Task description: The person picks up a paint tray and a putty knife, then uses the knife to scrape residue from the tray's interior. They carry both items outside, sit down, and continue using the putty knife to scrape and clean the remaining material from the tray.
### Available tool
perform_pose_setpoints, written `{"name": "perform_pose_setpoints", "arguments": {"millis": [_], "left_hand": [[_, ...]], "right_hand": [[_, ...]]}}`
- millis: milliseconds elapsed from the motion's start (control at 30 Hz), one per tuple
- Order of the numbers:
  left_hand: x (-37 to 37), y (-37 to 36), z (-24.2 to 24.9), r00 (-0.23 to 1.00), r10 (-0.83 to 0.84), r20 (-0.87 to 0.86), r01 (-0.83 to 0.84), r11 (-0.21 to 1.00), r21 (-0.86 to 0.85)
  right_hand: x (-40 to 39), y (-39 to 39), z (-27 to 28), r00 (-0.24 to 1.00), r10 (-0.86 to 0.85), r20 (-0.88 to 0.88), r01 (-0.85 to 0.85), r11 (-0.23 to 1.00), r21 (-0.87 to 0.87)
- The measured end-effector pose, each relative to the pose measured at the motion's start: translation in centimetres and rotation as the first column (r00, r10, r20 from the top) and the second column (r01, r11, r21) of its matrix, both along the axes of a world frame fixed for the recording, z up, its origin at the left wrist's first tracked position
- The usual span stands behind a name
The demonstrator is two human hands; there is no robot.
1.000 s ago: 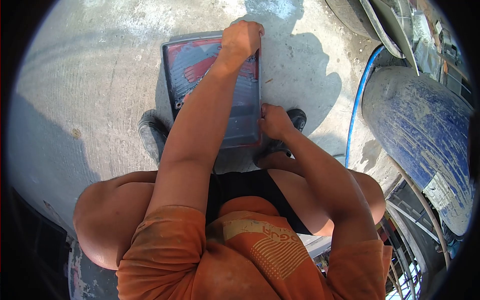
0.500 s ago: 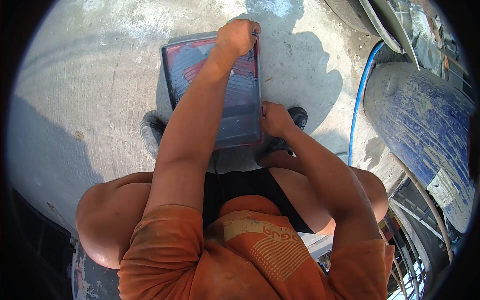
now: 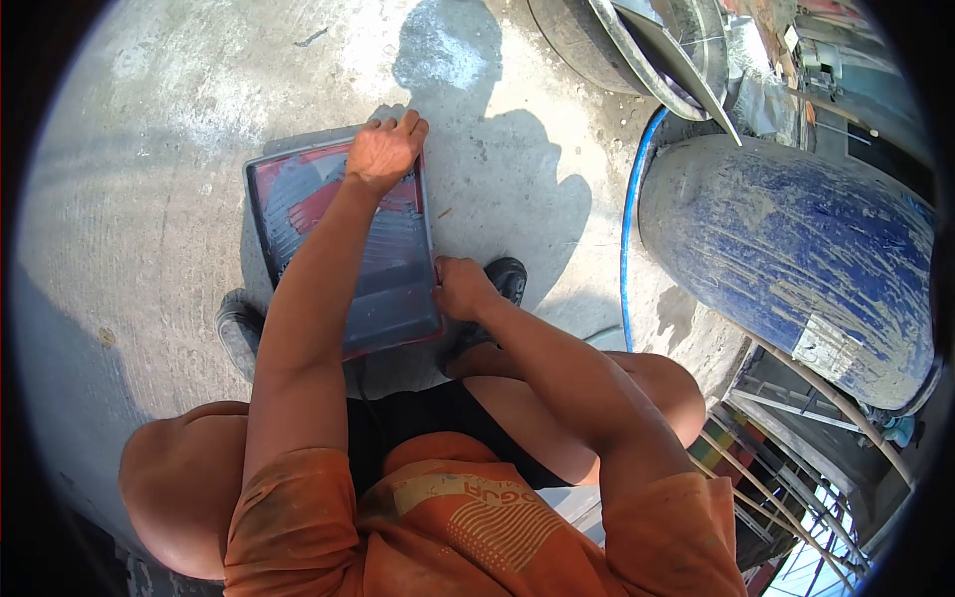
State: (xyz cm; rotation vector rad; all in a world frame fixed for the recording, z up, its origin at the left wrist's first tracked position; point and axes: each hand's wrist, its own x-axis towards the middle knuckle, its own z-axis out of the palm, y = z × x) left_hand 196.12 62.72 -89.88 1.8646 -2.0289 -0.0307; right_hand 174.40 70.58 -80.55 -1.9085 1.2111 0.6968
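A dark grey paint tray [image 3: 388, 303], smeared with red and grey-blue paint over its ribbed slope, rests on the concrete between my feet. At the tray's far right corner, my left hand [image 3: 386, 151] is closed, with its fingers bent over the rim area. Whatever lies under its palm is hidden. My right hand [image 3: 463, 287] is closed on the tray's right rim, near the deeper end. My left forearm crosses above the tray and covers part of it.
Dark shoes [image 3: 505, 281] flank the tray. To the right, a blue hose [image 3: 627, 224] runs along the ground beside a blue drum [image 3: 796, 259] caked with dried splashes. Large round dark pieces [image 3: 657, 50] stand at the top right. Poles [image 3: 826, 393] lie lower right.
The view has shifted, so the tray and both hands appear lower and further left. Relative to the tray, my left hand sits slightly nearer me; my right hand stays at the rim.
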Motion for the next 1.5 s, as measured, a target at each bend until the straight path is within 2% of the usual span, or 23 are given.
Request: {"name": "perform_pose_setpoints", "arguments": {"millis": [67, 133, 267, 400, 467, 500, 533, 567, 600, 667, 700, 767, 800, 867, 1100, 1167, 1200, 1267, 1300, 1367, 1400, 1433, 1500], "left_hand": [[-0.6, -0.5, -0.3, 0.999, -0.013, 0.037, 0.014, 1.0, -0.017], [-0.9, -0.3, -0.6, 0.986, 0.013, 0.165, -0.019, 0.999, 0.035], [-1.4, -0.4, 0.0, 0.976, 0.048, 0.212, -0.079, 0.987, 0.141], [-0.9, 0.0, -0.1, 0.976, 0.081, 0.202, -0.107, 0.987, 0.122], [-1.1, 0.5, -0.1, 0.984, 0.151, 0.092, -0.151, 0.989, -0.007], [-1.1, 1.0, 0.4, 0.982, 0.155, 0.112, -0.157, 0.988, 0.006], [-1.5, 1.4, 0.9, 0.966, 0.243, -0.084, -0.242, 0.97, 0.022], [-1.9, 1.9, 1.3, 0.905, 0.325, -0.273, -0.323, 0.945, 0.055], [-2.2, 2.5, 1.3, 0.909, 0.335, -0.248, -0.328, 0.942, 0.07], [-3.2, 2.5, 1.0, 0.63, 0.525, -0.573, -0.505, 0.837, 0.212], [-3.4, 2.2, 1.1, 0.632, 0.531, -0.564, -0.507, 0.834, 0.217], [-3.8, 1.6, 1.6, 0.471, 0.579, -0.665, -0.515, 0.793, 0.326], [-4.2, 1.5, 1.9, 0.469, 0.583, -0.664, -0.515, 0.791, 0.33], [-4.8, 1.1, 2.0, 0.27, 0.676, -0.686, -0.516, 0.703, 0.489], [-4.3, 1.6, 1.6, 0.267, 0.645, -0.716, -0.511, 0.725, 0.461], [-4.0, 1.0, 2.4, 0.319, 0.745, -0.586, -0.477, 0.66, 0.58], [-4.0, 0.8, 1.6, 0.333, 0.734, -0.591, -0.483, 0.671, 0.562], [-4.5, 0.7, 0.6, 0.278, 0.728, -0.627, -0.481, 0.67, 0.565], [-4.8, 0.6, 0.0, 0.187, 0.662, -0.726, -0.464, 0.71, 0.529], [-5.1, 0.2, -1.7, 0.048, 0.63, -0.775, -0.382, 0.729, 0.568], [-5.4, 0.0, -3.3, -0.03, 0.608, -0.794, -0.388, 0.725, 0.569], [-5.5, -0.2, -2.0, -0.084, 0.613, -0.785, -0.39, 0.705, 0.592], [-5.7, -0.4, -1.1, 0.065, 0.738, -0.672, -0.487, 0.611, 0.624]], "right_hand": [[0.0, -0.5, 0.3, 1.0, 0.006, 0.001, -0.006, 1.0, -0.013], [0.0, -0.3, 0.0, 1.0, -0.002, 0.011, 0.002, 0.999, 0.035], [0.0, -0.3, -0.4, 1.0, -0.016, 0.011, 0.016, 1.0, 0.023], [-0.5, 0.2, -1.1, 0.997, -0.048, 0.063, 0.047, 0.999, 0.028], [-0.6, 0.0, -0.9, 0.994, -0.057, 0.098, 0.053, 0.998, 0.041], [-0.3, -0.3, -0.3, 0.997, -0.051, 0.055, 0.048, 0.997, 0.063], [0.2, -0.4, 0.2, 0.999, -0.044, 0.016, 0.043, 0.995, 0.088], [0.6, -0.6, 0.9, 0.998, -0.058, 0.023, 0.055, 0.993, 0.107], [0.8, -0.7, 1.3, 0.997, -0.071, 0.028, 0.067, 0.99, 0.126], [0.6, -0.5, 0.7, 0.998, -0.044, 0.033, 0.04, 0.993, 0.107], [0.4, -0.4, 0.3, 1.0, -0.022, 0.02, 0.02, 0.998, 0.066], [-0.1, -0.3, -0.2, 0.999, -0.004, 0.047, 0.003, 0.999, 0.036], [-0.2, -0.1, -0.4, 0.997, 0.012, 0.072, -0.011, 1.0, -0.005], [-0.2, 0.0, -0.7, 0.999, 0.011, 0.046, -0.011, 1.0, -0.005], [0.0, -0.3, -0.9, 0.999, 0.036, -0.016, -0.035, 0.999, 0.018], [0.4, 0.0, -1.0, 0.999, 0.026, 0.021, -0.027, 0.999, 0.042], [0.2, -0.3, -0.7, 0.999, 0.011, 0.05, -0.014, 0.999, 0.049], [0.9, -0.5, 0.0, 0.998, 0.029, -0.059, -0.024, 0.997, 0.072], [0.7, -0.2, -0.2, 0.999, 0.009, -0.043, -0.007, 0.999, 0.044], [1.3, -0.4, 0.6, 0.996, -0.009, -0.086, 0.017, 0.996, 0.083], [1.5, -0.4, 0.1, 0.989, 0.066, -0.136, -0.049, 0.991, 0.12], [1.4, -0.2, -0.8, 0.989, 0.075, -0.129, -0.062, 0.993, 0.099], [1.1, -0.1, -0.7, 0.99, 0.08, -0.118, -0.073, 0.995, 0.067]]}}
